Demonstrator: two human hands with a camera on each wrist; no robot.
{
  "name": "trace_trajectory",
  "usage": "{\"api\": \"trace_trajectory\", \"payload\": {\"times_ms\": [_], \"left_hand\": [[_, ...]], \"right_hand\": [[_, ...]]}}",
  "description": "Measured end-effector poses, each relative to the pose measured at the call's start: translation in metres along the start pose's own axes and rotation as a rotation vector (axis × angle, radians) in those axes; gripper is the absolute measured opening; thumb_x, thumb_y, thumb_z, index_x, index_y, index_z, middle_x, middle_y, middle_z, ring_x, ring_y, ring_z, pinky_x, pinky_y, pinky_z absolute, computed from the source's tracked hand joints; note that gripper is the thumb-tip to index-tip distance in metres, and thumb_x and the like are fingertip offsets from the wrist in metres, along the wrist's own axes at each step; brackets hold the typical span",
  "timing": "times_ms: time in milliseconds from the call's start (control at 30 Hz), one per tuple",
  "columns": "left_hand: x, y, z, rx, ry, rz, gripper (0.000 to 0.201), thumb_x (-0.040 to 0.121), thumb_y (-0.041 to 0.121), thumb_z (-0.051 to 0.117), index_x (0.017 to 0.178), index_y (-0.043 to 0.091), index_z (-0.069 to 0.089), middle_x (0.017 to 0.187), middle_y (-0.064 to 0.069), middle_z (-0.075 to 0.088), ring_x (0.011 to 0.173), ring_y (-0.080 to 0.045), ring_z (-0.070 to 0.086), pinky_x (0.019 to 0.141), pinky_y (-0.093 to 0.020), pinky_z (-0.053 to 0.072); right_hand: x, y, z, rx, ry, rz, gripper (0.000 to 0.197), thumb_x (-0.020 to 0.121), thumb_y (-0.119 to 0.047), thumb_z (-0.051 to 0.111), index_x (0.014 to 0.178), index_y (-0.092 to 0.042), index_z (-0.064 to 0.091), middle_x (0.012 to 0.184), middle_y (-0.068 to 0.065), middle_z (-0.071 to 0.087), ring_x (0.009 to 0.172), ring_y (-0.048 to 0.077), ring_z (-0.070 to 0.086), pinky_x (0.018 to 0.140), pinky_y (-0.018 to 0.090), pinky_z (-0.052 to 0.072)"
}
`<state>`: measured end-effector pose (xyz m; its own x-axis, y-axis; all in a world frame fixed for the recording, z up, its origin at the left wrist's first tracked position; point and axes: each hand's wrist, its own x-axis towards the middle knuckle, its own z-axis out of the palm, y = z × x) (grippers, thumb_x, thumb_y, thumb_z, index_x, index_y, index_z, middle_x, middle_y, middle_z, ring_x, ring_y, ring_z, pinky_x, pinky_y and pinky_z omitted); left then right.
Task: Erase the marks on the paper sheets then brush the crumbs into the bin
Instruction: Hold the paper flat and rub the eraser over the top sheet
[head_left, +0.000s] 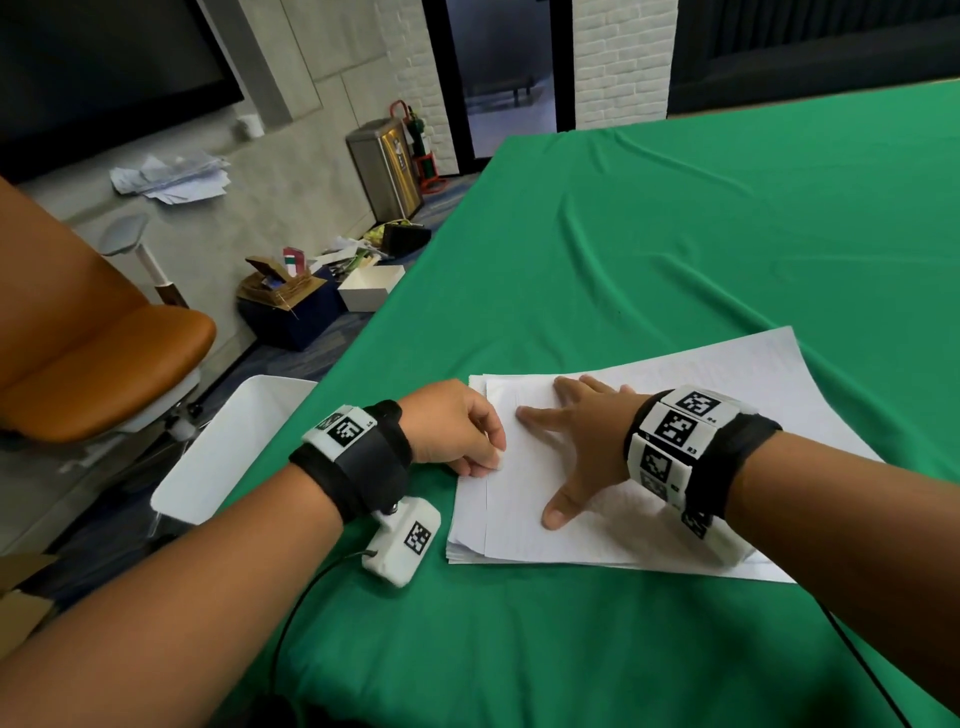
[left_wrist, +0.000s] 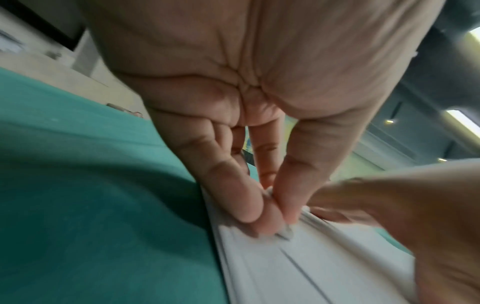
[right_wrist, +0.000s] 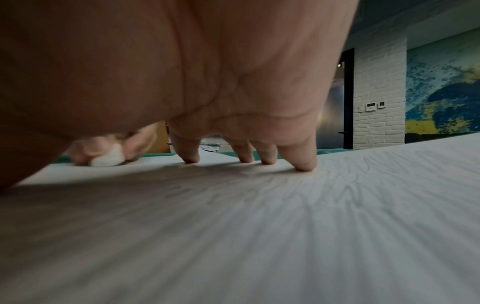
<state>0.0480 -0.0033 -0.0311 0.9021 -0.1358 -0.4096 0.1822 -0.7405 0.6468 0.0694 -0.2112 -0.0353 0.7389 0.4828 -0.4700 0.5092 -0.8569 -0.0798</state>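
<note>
A stack of white paper sheets lies on the green tablecloth near the table's left edge. My left hand pinches a small white eraser and holds it against the top sheet's left edge; the eraser also shows in the right wrist view. In the left wrist view my fingertips press down on the sheets. My right hand lies spread flat on the top sheet, fingers straight, pinning the paper. Faint marks show on the paper.
A white bin stands just off the table's left edge, beside my left wrist. An orange chair sits further left. Boxes and clutter lie on the floor beyond. The cloth stretches far to the right and back.
</note>
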Motion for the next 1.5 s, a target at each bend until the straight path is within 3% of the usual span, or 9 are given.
{"api": "trace_trajectory", "payload": {"times_ms": [133,333,433,633,767,867,1167,1333,1500], "left_hand": [[-0.017,-0.003,0.006,0.029,-0.149,-0.01,0.011,0.08,-0.003,0.08,0.089,-0.001,0.074,0.072,-0.013,0.073,0.063,-0.018,0.069,0.065,-0.028,0.06],[0.013,0.006,-0.006,-0.056,0.112,-0.029,0.012,0.08,-0.001,0.081,0.089,-0.001,0.074,0.078,-0.018,0.074,0.069,-0.022,0.07,0.08,-0.041,0.063],[0.015,0.007,-0.005,-0.057,0.132,-0.03,0.013,0.081,0.0,0.081,0.092,-0.003,0.074,0.079,-0.019,0.075,0.069,-0.022,0.07,0.082,-0.044,0.064],[-0.015,-0.001,0.006,-0.003,-0.154,-0.029,0.014,0.082,-0.004,0.079,0.094,-0.005,0.074,0.076,-0.015,0.073,0.066,-0.019,0.07,0.066,-0.027,0.062],[0.011,0.003,-0.004,-0.034,0.066,-0.041,0.009,0.082,-0.005,0.078,0.086,0.001,0.073,0.072,-0.014,0.071,0.058,-0.016,0.068,0.065,-0.026,0.062],[0.039,0.006,-0.016,-0.071,0.185,-0.088,0.007,0.081,0.001,0.081,0.082,0.002,0.075,0.071,-0.014,0.073,0.065,-0.02,0.069,0.08,-0.036,0.063],[0.065,0.008,-0.025,-0.039,0.298,-0.109,0.005,0.084,0.005,0.076,0.082,0.001,0.075,0.077,-0.016,0.077,0.069,-0.024,0.069,0.087,-0.044,0.063],[0.057,-0.001,-0.025,-0.05,0.312,-0.055,0.01,0.085,0.003,0.077,0.082,0.008,0.069,0.07,-0.012,0.073,0.064,-0.023,0.068,0.081,-0.045,0.064],[0.044,0.001,-0.017,0.133,0.271,0.016,0.01,0.085,0.01,0.077,0.09,0.009,0.069,0.072,-0.01,0.076,0.058,-0.017,0.069,0.072,-0.031,0.061]], "right_hand": [[-0.008,-0.005,-0.002,-0.022,-0.024,0.024,0.131,0.057,-0.088,0.073,0.158,-0.054,-0.002,0.171,0.002,-0.004,0.158,0.031,-0.005,0.117,0.069,0.017],[-0.011,-0.004,-0.005,-0.022,-0.032,0.01,0.131,0.057,-0.088,0.073,0.159,-0.053,-0.001,0.171,0.002,0.0,0.158,0.03,-0.002,0.116,0.071,0.018],[-0.01,-0.004,-0.004,-0.02,-0.029,0.011,0.131,0.057,-0.088,0.074,0.159,-0.054,-0.001,0.171,0.002,0.0,0.158,0.03,-0.002,0.116,0.071,0.019],[-0.005,-0.003,-0.001,-0.006,-0.031,0.016,0.133,0.055,-0.089,0.074,0.158,-0.055,-0.004,0.171,0.002,-0.007,0.158,0.031,-0.008,0.116,0.072,0.015],[-0.007,-0.002,-0.002,-0.017,-0.038,0.009,0.133,0.057,-0.089,0.073,0.158,-0.053,-0.005,0.171,0.002,-0.008,0.158,0.031,-0.007,0.116,0.072,0.015],[-0.007,-0.003,-0.002,-0.028,-0.036,0.005,0.133,0.058,-0.088,0.073,0.159,-0.052,-0.005,0.171,0.003,-0.007,0.158,0.03,-0.006,0.116,0.072,0.016],[-0.006,0.0,0.0,-0.02,-0.025,0.002,0.133,0.053,-0.092,0.071,0.156,-0.056,-0.005,0.17,-0.001,-0.003,0.157,0.028,-0.004,0.111,0.081,0.013],[-0.003,0.001,0.002,-0.008,-0.03,0.005,0.136,0.049,-0.093,0.072,0.155,-0.058,-0.006,0.17,-0.005,-0.005,0.158,0.026,-0.006,0.112,0.082,0.011],[-0.004,0.001,-0.001,-0.012,-0.031,0.015,0.136,0.05,-0.093,0.072,0.156,-0.057,-0.005,0.17,-0.004,-0.004,0.158,0.026,-0.006,0.111,0.082,0.012]]}}
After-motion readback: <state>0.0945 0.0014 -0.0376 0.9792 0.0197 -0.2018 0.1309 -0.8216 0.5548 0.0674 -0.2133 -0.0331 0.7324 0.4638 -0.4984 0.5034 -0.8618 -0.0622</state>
